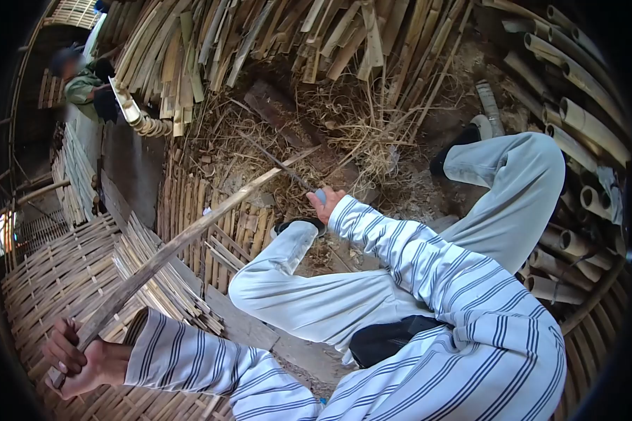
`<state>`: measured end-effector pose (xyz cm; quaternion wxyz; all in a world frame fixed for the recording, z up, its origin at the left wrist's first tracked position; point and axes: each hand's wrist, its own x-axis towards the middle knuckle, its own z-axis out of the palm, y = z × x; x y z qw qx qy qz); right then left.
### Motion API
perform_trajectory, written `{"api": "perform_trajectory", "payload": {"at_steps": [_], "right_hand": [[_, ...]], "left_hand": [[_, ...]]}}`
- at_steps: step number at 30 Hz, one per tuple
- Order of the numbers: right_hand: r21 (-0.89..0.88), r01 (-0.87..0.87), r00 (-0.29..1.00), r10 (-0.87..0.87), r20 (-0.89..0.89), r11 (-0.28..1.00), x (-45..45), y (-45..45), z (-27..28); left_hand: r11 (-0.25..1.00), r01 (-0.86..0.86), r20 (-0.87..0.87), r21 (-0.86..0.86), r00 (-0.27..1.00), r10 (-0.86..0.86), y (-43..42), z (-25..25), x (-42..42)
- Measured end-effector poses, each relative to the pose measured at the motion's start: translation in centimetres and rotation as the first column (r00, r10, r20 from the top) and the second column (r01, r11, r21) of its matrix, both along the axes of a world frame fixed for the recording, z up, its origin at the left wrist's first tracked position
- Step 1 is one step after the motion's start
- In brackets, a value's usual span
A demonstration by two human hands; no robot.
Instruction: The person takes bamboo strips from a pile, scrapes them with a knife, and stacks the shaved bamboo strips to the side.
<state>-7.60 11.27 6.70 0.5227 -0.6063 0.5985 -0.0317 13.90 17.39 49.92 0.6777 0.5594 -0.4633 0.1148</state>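
Observation:
A long wooden stick (189,233) slants across the view from lower left to upper centre. My left hand (84,358) is wrapped round its lower end. In the middle, my right hand (326,203) is closed on the grey-blue handle of a knife (277,163), whose long thin dark blade points up and left. The blade passes close to the upper end of the stick; I cannot tell whether they touch. Below that end, pale shavings (365,151) cover the ground around a dark wooden block (277,112).
Split bamboo strips (260,35) are stacked at the top, and bamboo poles (590,126) at the right. Woven bamboo panels (56,266) lie at the lower left. Another person (84,88) is at the upper left, beside a piece of split bamboo (128,105). My bent legs frame the work area.

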Motion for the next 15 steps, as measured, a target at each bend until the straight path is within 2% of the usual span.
{"api": "perform_trajectory", "payload": {"at_steps": [2, 4, 5, 7, 8, 9, 10, 11, 12, 13, 14, 15], "right_hand": [[-0.146, -0.093, 0.99, 0.107, 0.094, 0.985, 0.4, -0.7, 0.9], [-0.126, -0.045, 0.976, 0.071, 0.207, 0.991, -0.1, -0.1, 3.2], [-0.155, -0.01, 0.97, 0.048, 0.24, 0.988, 0.2, 0.3, 4.4], [-0.063, -0.135, 0.967, 0.145, 0.211, 0.989, 0.2, -0.2, 7.0], [-0.01, -0.118, 0.98, 0.118, 0.158, 0.993, 0.2, -0.1, 6.3], [0.036, -0.096, 0.99, 0.092, 0.106, 0.995, 0.3, -0.1, 4.9], [0.075, -0.069, 0.996, 0.065, 0.055, 0.995, 0.5, -0.3, 3.0], [0.132, 0.003, 0.999, 0.004, -0.05, 0.991, 0.8, -0.9, 1.0], [0.111, 0.012, 0.999, -0.007, -0.045, 0.994, 0.3, -0.7, -1.0], [0.091, 0.028, 0.999, -0.025, -0.039, 0.995, 0.1, -0.8, -1.8], [0.022, 0.018, 0.999, -0.017, -0.044, 1.0, 0.2, -0.9, -1.5], [0.032, -0.002, 1.0, 0.001, 0.014, 0.999, -0.1, -0.4, -1.4]], "left_hand": [[0.985, 0.129, -0.067, -0.116, 0.988, -0.137, -0.7, 0.3, -0.2], [0.968, 0.096, -0.123, -0.232, 0.984, -0.127, -1.8, -0.2, -1.0], [0.974, 0.077, -0.132, -0.214, 0.986, -0.107, -1.9, -0.3, -1.4], [0.979, 0.047, -0.14, -0.201, 0.987, -0.076, -2.2, -0.2, -2.0], [0.979, 0.005, -0.141, -0.205, 0.989, -0.034, -2.6, -0.1, -2.5], [0.962, 0.244, -0.156, -0.121, 0.953, -0.261, -1.0, 0.5, -0.4], [0.88, 0.474, -0.184, -0.044, 0.862, -0.473, 1.9, 1.6, 3.3], [0.87, 0.494, -0.166, 0.002, 0.858, -0.487, 2.6, 2.0, 4.1], [0.858, 0.512, -0.148, 0.048, 0.853, -0.501, 3.3, 2.3, 4.8], [0.942, 0.332, -0.067, 0.054, 0.942, -0.328, 2.8, 2.1, 3.6], [0.939, 0.34, -0.073, 0.048, 0.939, -0.336, 2.5, 1.9, 3.2], [0.937, 0.348, -0.078, 0.043, 0.936, -0.344, 2.2, 1.7, 2.7]]}}
